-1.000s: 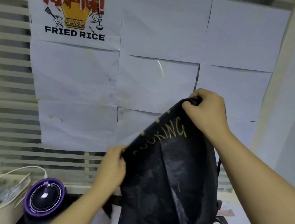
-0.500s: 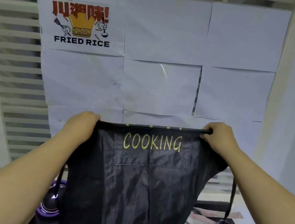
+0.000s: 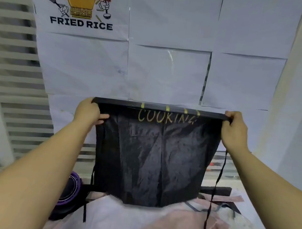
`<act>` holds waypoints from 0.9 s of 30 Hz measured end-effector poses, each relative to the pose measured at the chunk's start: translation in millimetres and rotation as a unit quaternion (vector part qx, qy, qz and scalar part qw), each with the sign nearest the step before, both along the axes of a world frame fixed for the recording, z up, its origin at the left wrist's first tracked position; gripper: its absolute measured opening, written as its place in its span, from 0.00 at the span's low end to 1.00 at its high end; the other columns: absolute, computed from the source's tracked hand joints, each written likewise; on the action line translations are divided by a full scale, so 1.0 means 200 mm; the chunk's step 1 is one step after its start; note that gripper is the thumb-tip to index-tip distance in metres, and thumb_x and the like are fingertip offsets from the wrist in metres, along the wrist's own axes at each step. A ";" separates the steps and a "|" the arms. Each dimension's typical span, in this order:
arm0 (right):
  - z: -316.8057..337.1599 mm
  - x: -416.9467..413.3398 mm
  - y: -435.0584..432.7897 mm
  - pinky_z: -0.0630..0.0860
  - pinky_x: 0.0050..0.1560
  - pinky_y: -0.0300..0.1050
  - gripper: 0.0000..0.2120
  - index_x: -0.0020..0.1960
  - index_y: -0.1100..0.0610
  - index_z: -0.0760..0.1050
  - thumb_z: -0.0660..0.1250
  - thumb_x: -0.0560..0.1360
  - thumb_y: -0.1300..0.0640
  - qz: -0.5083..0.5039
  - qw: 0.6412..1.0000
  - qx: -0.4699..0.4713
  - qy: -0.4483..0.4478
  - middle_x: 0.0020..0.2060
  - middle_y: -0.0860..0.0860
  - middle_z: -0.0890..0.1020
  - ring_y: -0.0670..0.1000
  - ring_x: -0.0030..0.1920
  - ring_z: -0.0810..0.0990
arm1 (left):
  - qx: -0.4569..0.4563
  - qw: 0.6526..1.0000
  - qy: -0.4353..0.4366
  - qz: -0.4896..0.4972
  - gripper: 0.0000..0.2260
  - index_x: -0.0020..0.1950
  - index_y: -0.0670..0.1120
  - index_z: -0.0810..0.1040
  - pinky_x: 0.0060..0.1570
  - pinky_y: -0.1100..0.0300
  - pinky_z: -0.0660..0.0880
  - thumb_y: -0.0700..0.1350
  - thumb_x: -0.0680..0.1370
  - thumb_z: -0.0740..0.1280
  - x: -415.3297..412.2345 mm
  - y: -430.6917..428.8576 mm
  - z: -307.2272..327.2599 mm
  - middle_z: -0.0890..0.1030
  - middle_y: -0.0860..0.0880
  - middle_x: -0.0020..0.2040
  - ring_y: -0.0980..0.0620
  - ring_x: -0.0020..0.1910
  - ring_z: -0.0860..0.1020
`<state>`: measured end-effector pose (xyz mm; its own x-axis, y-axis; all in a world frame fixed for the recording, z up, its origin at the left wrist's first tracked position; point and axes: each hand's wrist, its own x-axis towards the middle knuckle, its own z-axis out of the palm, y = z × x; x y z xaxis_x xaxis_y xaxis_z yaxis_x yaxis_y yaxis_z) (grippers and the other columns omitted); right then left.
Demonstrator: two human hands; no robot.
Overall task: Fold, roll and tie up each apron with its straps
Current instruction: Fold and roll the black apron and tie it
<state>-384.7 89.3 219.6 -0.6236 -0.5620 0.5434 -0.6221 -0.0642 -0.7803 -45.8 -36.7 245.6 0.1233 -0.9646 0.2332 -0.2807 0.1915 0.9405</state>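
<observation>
A black apron [image 3: 152, 158] with yellow "COOKING" lettering hangs stretched flat in the air in front of me. My left hand [image 3: 88, 112] grips its top left corner and my right hand [image 3: 234, 131] grips its top right corner, the top hem taut between them. A thin black strap [image 3: 215, 187] dangles from the right corner down past the apron's side. Another strap [image 3: 85, 210] hangs at the left. The apron's lower edge hovers just above the pile below.
A white and pink apron or cloth pile [image 3: 162, 226] lies on the surface below. A round purple device [image 3: 69, 191] sits at lower left beside white cables. Paper sheets and a "FRIED RICE" poster [image 3: 80, 4] cover the slatted wall behind.
The apron went from bunched and slanted to spread wide and level. My left hand rose to the top left corner and both hands pulled apart.
</observation>
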 end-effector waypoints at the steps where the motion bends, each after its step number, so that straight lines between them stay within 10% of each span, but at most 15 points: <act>1: 0.00 0.05 0.05 0.67 0.51 0.28 0.12 0.58 0.62 0.69 0.53 0.77 0.69 -0.015 0.997 -0.073 -0.004 0.57 0.50 0.74 0.48 0.55 0.71 | -0.084 0.992 0.088 0.032 0.18 0.63 0.46 0.74 0.56 0.53 0.77 0.34 0.80 0.51 -0.01 0.06 -0.04 0.76 0.45 0.62 0.47 0.54 0.79; 6: -0.34 0.15 0.34 0.62 0.54 0.28 0.12 0.54 0.61 0.70 0.58 0.73 0.70 -0.062 0.995 -0.070 0.018 0.69 0.50 0.71 0.47 0.61 0.71 | -0.266 0.956 -0.067 0.107 0.28 0.69 0.41 0.73 0.65 0.79 0.53 0.25 0.73 0.51 0.13 0.30 -0.48 0.71 0.44 0.70 0.56 0.67 0.67; 11: -0.86 0.18 0.58 0.66 0.45 0.43 0.06 0.47 0.61 0.73 0.61 0.73 0.69 0.006 0.951 0.305 0.050 0.52 0.60 0.80 0.59 0.47 0.74 | -0.096 0.942 -0.321 -0.030 0.24 0.73 0.42 0.68 0.70 0.56 0.61 0.30 0.77 0.56 0.42 0.48 -1.04 0.66 0.42 0.74 0.43 0.71 0.66; 17: -1.13 0.29 0.75 0.68 0.49 0.43 0.08 0.39 0.53 0.71 0.65 0.76 0.61 0.085 0.799 0.584 0.118 0.50 0.56 0.79 0.58 0.54 0.76 | 0.212 0.676 -0.672 -0.216 0.14 0.64 0.41 0.75 0.58 0.54 0.71 0.37 0.80 0.57 0.56 0.67 -1.43 0.77 0.42 0.62 0.43 0.60 0.75; 20: -1.20 0.33 0.80 0.70 0.48 0.41 0.04 0.48 0.55 0.78 0.65 0.76 0.56 0.098 0.720 0.662 0.183 0.51 0.55 0.81 0.56 0.51 0.77 | 0.296 0.562 -0.716 -0.289 0.10 0.57 0.40 0.76 0.55 0.54 0.71 0.40 0.82 0.57 0.59 0.74 -1.50 0.77 0.44 0.53 0.42 0.55 0.75; 23: -1.27 0.32 0.82 0.71 0.57 0.49 0.05 0.39 0.52 0.77 0.63 0.70 0.53 0.091 0.668 0.707 0.213 0.40 0.51 0.80 0.56 0.46 0.74 | 0.326 0.541 -0.710 -0.311 0.11 0.39 0.42 0.70 0.47 0.54 0.71 0.40 0.81 0.59 0.57 0.79 -1.47 0.69 0.48 0.36 0.46 0.41 0.71; 27: -1.28 0.37 0.85 0.73 0.52 0.44 0.12 0.54 0.58 0.79 0.66 0.74 0.53 0.134 0.578 0.774 0.221 0.50 0.53 0.80 0.55 0.49 0.77 | 0.485 0.529 -0.625 -0.306 0.19 0.70 0.39 0.66 0.54 0.56 0.75 0.45 0.82 0.60 0.54 0.83 -1.44 0.81 0.41 0.54 0.44 0.51 0.78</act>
